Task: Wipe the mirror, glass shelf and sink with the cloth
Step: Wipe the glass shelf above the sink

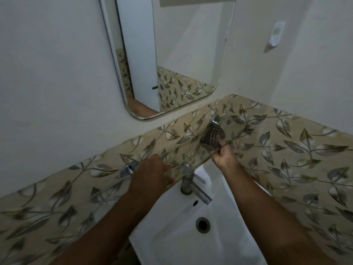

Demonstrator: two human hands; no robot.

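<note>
From the head camera, a person is leaning over a white sink (219,243) and is working on the glass shelf (183,150) that is sitting just above the tap (188,180). The right hand (224,156) is pinching a dark checked cloth (212,139), with its fingers (219,150) closed tight on it, and the cloth is pressing on the shelf close to the right metal holder (214,120). The left hand (150,171) is curling over the front edge of the shelf near the left metal holder (129,169), so its fingers are closed on the glass and seem to be keeping it steady. The mirror (172,54) is hanging on the wall above, well apart from both hands. To do this step well, I think the cloth should be sliding flat along the glass from one holder to the other, with soft pushing, because glass can crack. The front edge is thin and hard to see, so the fingers should be taking care there. The tap is standing right under the shelf and leaving little room below. There is more open room above the shelf, up to the mirror.
</note>
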